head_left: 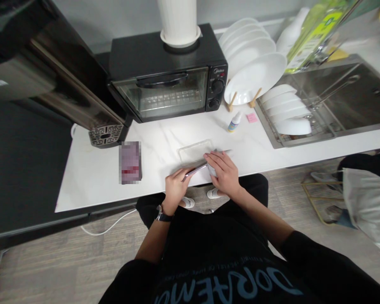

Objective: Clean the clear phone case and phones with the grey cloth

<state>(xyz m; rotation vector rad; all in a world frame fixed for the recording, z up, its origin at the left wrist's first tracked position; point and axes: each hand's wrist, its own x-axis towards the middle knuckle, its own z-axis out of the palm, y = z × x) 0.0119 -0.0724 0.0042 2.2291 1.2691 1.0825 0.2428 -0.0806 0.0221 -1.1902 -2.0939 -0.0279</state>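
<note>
My left hand (175, 185), with a watch on its wrist, grips one end of a thin, flat phone-like device (196, 169) at the counter's front edge. My right hand (223, 171) presses a pale cloth or tissue (212, 169) against the other end of it, fingers together. Just beyond the hands lies a clear rectangular case (194, 150). A small white spray bottle (234, 122) stands to the right, beside a pink sticky note (251, 118). On the left of the counter rests a purple, pixelated rectangular item (130, 163).
A black toaster oven (171, 71) stands at the back with a white pot (179, 21) on top. Right of it are racked plates (256, 78) and a sink (357, 101) holding bowls. A dark machine (66, 63) occupies the left.
</note>
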